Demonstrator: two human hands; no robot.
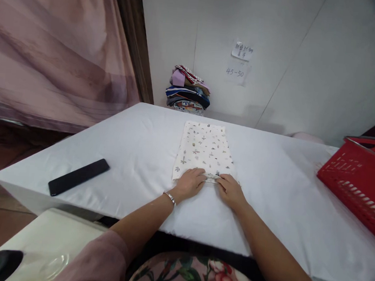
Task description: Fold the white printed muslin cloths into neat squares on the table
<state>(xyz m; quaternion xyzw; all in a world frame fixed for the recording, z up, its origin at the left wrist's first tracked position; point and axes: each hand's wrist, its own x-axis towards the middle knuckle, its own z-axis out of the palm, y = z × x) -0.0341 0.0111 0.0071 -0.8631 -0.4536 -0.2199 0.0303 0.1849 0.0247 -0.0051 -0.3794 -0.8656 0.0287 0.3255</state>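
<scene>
A white cloth (pixel 203 146) with small printed motifs lies folded into a long panel on the white-covered table. At its near edge my left hand (pixel 190 182), with a silver bracelet at the wrist, has its fingers closed on the fabric. Just to the right, my right hand (pixel 231 189) pinches the same edge between thumb and fingers. Between the two hands a short stretch of the edge is slightly lifted and gathered. The fingertips are partly hidden in the cloth.
A long black flat object (pixel 79 177) lies on the left of the table (pixel 134 153). Behind the far edge rises a stack of folded fabrics (pixel 189 91). On the right stands a red plastic basket (pixel 360 175). A pink curtain (pixel 58 48) hangs at left.
</scene>
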